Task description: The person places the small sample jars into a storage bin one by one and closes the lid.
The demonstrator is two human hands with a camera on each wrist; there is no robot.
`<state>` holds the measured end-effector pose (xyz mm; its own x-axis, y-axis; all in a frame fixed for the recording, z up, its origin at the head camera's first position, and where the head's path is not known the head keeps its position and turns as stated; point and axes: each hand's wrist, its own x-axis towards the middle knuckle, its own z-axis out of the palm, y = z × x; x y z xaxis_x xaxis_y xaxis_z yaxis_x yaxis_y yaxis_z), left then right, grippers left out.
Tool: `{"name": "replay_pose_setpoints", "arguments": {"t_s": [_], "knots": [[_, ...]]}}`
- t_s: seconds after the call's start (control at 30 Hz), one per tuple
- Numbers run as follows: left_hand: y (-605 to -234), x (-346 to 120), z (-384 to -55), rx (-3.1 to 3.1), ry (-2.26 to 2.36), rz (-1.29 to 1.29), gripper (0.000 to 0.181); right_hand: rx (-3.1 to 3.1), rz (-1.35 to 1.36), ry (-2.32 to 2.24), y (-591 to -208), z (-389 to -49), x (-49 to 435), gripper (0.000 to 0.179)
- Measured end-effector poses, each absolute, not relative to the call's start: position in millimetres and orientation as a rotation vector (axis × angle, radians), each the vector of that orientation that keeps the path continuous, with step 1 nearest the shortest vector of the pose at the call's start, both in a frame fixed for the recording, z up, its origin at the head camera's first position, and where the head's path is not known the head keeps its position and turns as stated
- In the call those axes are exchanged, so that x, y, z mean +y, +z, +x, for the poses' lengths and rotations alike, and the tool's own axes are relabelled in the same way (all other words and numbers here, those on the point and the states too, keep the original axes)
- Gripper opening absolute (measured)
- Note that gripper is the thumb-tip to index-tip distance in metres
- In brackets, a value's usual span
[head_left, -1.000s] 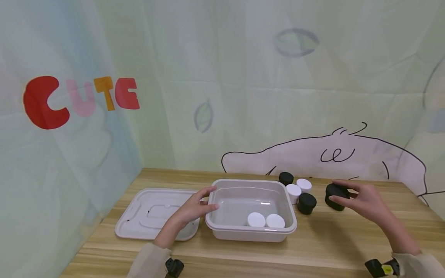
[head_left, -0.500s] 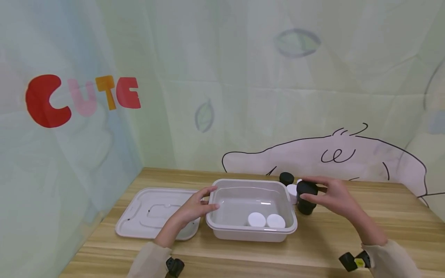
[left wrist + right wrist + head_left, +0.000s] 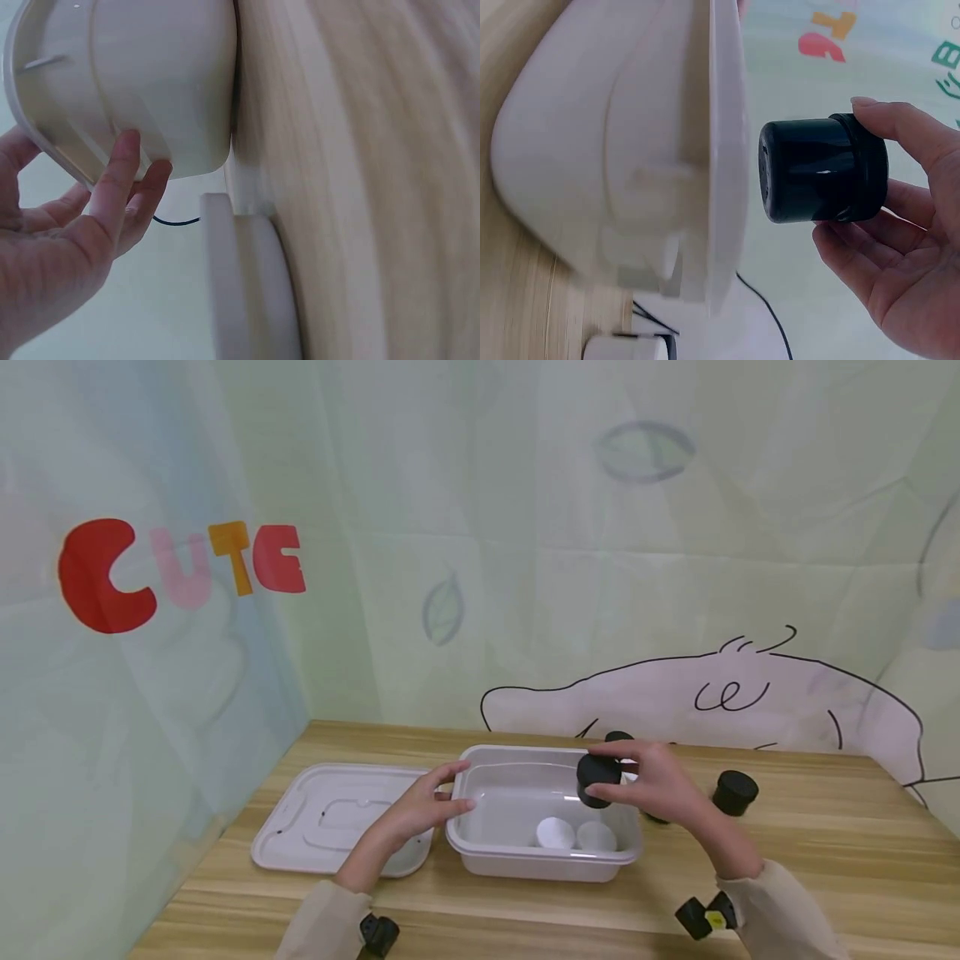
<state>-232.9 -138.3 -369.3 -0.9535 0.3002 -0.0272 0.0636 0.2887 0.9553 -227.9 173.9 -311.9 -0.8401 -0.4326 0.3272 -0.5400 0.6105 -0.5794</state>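
My right hand [image 3: 663,781] pinches a small round black jar [image 3: 597,780] by its wider capped top. The jar hangs over the right part of a pale plastic food container [image 3: 543,866]. In the right wrist view, the black jar [image 3: 806,172] shows its base beyond the container's rim [image 3: 727,150]. My left hand [image 3: 422,806] grips the container's left rim, with fingers [image 3: 118,172] against the outer wall in the left wrist view. Two white round jars [image 3: 555,833] sit inside the container, near its front right.
The container's flat lid [image 3: 300,818] lies on the wooden table [image 3: 525,918] at left. One black jar [image 3: 735,792] stands at right. Behind my right hand, another black jar [image 3: 618,737] and a white one [image 3: 632,776] are partly hidden. A fabric backdrop [image 3: 525,610] closes off the back.
My right hand has carried the black jar leftward from the table's right side to over the container. A black jar now shows where that hand was. The left hand stays on the rim.
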Motion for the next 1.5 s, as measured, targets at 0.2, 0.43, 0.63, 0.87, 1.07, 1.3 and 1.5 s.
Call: {"name": "replay_pose_setpoints", "arguments": {"t_s": [0.2, 0.43, 0.63, 0.87, 1.07, 1.3, 1.5], "knots": [[-370.0, -137.9, -234.8, 2.338, 1.742, 0.338, 0.061, -2.688, 0.873, 1.103, -315.6, -230.3, 153.9, 0.050], [-369.3, -139.2, -233.6, 2.378, 1.720, 0.314, 0.060, -2.682, 0.983, 1.127, -323.2, -233.3, 128.4, 0.048], [-370.6, -138.9, -234.1, 2.392, 1.710, 0.307, 0.060, -2.669, 1.032, 1.043, -328.9, -234.3, 108.1, 0.047], [-371.4, -138.7, -234.3, 2.384, 1.716, 0.321, 0.060, -2.685, 1.066, 1.051, -337.3, -237.1, 94.7, 0.046], [-371.6, -138.9, -234.8, 2.368, 1.715, 0.342, 0.060, -2.724, 1.102, 1.043, -347.1, -240.4, 89.8, 0.048], [-372.0, -137.6, -235.3, 2.384, 1.706, 0.317, 0.059, -2.768, 1.168, 0.945, -353.8, -240.9, 85.9, 0.045], [-371.6, -137.0, -235.2, 2.397, 1.700, 0.300, 0.059, -2.820, 1.207, 0.857, -357.9, -240.4, 84.3, 0.042]]}}
